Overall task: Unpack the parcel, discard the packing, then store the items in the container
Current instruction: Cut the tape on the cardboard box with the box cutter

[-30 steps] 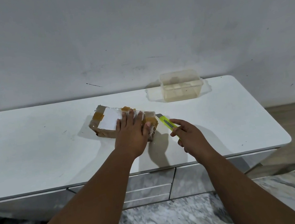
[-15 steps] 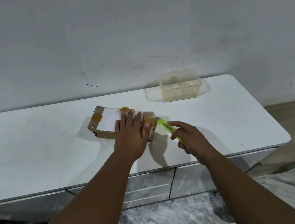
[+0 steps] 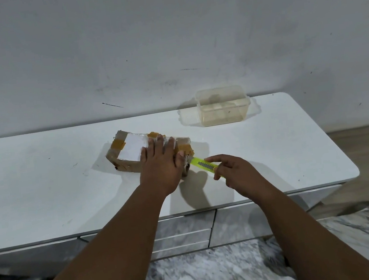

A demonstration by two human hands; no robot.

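A brown cardboard parcel (image 3: 129,150) with a white label and yellowish tape lies in the middle of the white table (image 3: 33,181). My left hand (image 3: 162,163) lies flat on the parcel's right half, fingers spread, pressing it down. My right hand (image 3: 236,174) grips a yellow-green utility knife (image 3: 202,163) whose tip touches the parcel's right end, just under my left thumb. The blade itself is hidden. A clear plastic container (image 3: 222,106) without a lid stands at the back right of the table.
The table stands against a grey wall (image 3: 166,37). Drawer fronts (image 3: 183,230) show below its front edge. Marbled floor (image 3: 218,275) lies beneath, and a wooden surface (image 3: 366,152) sits to the right of the table.
My right hand has drawn the knife toward me along the parcel's right end, lower than a second ago. My left hand stays pressed on the parcel.
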